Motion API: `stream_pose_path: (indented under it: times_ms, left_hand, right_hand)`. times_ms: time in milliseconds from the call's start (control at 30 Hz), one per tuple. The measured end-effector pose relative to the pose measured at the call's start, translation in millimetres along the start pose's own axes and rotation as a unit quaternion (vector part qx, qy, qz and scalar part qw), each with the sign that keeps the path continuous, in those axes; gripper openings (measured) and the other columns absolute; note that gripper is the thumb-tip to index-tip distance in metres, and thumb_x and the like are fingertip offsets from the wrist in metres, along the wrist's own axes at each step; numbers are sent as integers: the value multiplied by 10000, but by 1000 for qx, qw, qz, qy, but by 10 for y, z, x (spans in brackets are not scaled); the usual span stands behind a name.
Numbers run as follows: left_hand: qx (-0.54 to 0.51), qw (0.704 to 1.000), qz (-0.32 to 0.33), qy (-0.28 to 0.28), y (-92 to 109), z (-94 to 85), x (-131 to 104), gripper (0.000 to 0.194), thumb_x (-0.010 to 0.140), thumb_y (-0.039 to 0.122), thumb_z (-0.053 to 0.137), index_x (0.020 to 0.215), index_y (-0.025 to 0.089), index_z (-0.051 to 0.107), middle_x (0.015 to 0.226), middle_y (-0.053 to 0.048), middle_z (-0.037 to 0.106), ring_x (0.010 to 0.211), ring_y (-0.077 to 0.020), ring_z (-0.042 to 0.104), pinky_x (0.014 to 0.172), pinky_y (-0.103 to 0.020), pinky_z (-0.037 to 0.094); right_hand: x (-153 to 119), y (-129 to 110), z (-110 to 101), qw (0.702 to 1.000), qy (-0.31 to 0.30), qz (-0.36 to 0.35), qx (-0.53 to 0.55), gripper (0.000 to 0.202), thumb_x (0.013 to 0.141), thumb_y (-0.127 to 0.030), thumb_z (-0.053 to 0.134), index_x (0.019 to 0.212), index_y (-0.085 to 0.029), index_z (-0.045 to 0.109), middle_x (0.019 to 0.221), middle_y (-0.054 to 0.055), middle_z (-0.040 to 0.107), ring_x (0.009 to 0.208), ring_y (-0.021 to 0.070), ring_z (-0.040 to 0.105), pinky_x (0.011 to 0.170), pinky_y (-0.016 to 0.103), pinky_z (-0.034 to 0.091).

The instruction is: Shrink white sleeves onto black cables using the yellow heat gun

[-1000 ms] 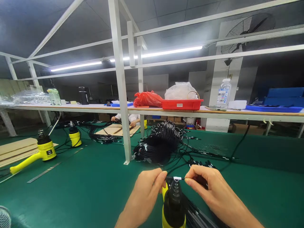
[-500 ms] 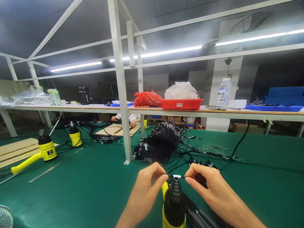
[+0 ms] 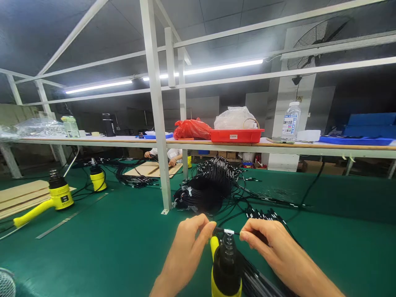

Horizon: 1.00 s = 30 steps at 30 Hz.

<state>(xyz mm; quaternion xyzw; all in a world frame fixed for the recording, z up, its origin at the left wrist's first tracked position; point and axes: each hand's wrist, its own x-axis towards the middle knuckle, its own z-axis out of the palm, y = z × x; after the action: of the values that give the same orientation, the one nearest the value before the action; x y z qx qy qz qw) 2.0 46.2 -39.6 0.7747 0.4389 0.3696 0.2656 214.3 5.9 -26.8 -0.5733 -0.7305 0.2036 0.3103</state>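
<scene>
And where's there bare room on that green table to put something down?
Bare green tabletop lies between the metal strip and the left hand, and right of the right hand. It's crowded around the heat gun between the hands and the coiled black cables behind.

Plastic heat gun (image 3: 227, 270) (shiny metal nozzle (image 3: 229, 247))

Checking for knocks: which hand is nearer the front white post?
Left. The left hand is right of the front white post, nearer the camera; the right hand is farther right.
</scene>
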Motion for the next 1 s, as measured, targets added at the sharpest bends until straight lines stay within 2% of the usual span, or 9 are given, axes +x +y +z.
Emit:
stream_pose_path:
  times_ms: [100, 333, 433, 567, 667, 800, 867, 933, 1000]
  left_hand:
    - [16, 1000, -5, 2, -8, 8, -6, 457, 1001, 488, 379, 658, 196, 453, 650, 23, 474, 659, -165, 426, 613, -280, 298]
    - [-53, 998, 15, 7, 50, -3, -21, 154, 950, 334, 495, 862, 216, 540, 866, 9, 579, 848, -182, 491, 772, -273, 363]
    - [-29, 999, 13, 9, 20, 1, -9, 240, 972, 388, 446, 826, 210, 516, 840, -1, 560, 815, -188, 475, 733, -281, 349]
    - [11, 1000, 9, 19, -11, 10, -1, 459, 1004, 473, 350, 637, 200, 389, 638, 17, 442, 652, -171, 396, 611, -280, 277]
    - [5, 1000, 12, 22, 20, 12, -14, 444, 1006, 457, 366, 648, 199, 417, 652, 16, 453, 663, -170, 409, 623, -276, 294]
    - [-38, 999, 23, 19, 92, 10, -20, 228, 983, 357, 450, 828, 209, 527, 835, 1, 564, 812, -184, 497, 752, -281, 371]
    - [-45, 998, 25, 36, 126, -13, -16, 159, 975, 329, 468, 894, 219, 549, 902, -5, 588, 878, -189, 518, 799, -290, 384]
    - [-58, 996, 22, 65, 173, -67, -35, 144, 975, 341, 477, 939, 229, 560, 939, -8, 598, 914, -189, 528, 822, -294, 397]
    - [-89, 993, 29, 76, 245, -143, -107, 164, 970, 381, 500, 940, 237, 574, 940, -11, 605, 920, -189, 540, 827, -290, 416]
  right_hand:
    - [-2, -14, 5, 1000, 1, -4, -3, 363, 965, -413, 373, 698, -215, 518, 683, -14, 555, 642, 152, 456, 570, 273, 302]
    - [50, 26, 89, 998, 44, -7, 33, 224, 913, -286, 473, 702, -215, 499, 665, -38, 538, 617, 134, 442, 568, 259, 303]
    - [32, 17, 91, 999, 36, -7, 20, 269, 938, -327, 448, 706, -214, 525, 668, -33, 553, 624, 136, 446, 571, 264, 295]
    - [-19, -30, 52, 1000, 1, -7, 1, 378, 975, -385, 353, 675, -210, 501, 644, -25, 545, 602, 137, 436, 563, 268, 292]
    - [-35, -56, 46, 1000, -3, -10, -3, 386, 976, -384, 341, 664, -208, 486, 630, -26, 532, 594, 136, 430, 560, 271, 285]
    - [-15, -43, 89, 999, 31, -16, 30, 288, 940, -349, 430, 702, -210, 514, 655, -31, 537, 609, 134, 439, 561, 266, 290]
    - [24, 23, 97, 998, 50, -13, 42, 305, 939, -386, 426, 710, -213, 527, 654, -30, 528, 609, 137, 438, 560, 265, 306]
    - [98, 179, 67, 995, 91, 10, 44, 350, 923, -461, 424, 701, -219, 546, 641, -22, 532, 609, 148, 457, 565, 270, 338]
    - [201, 446, -9, 986, 153, 58, 42, 371, 863, -538, 454, 714, -223, 582, 648, -1, 576, 617, 172, 513, 584, 289, 391]
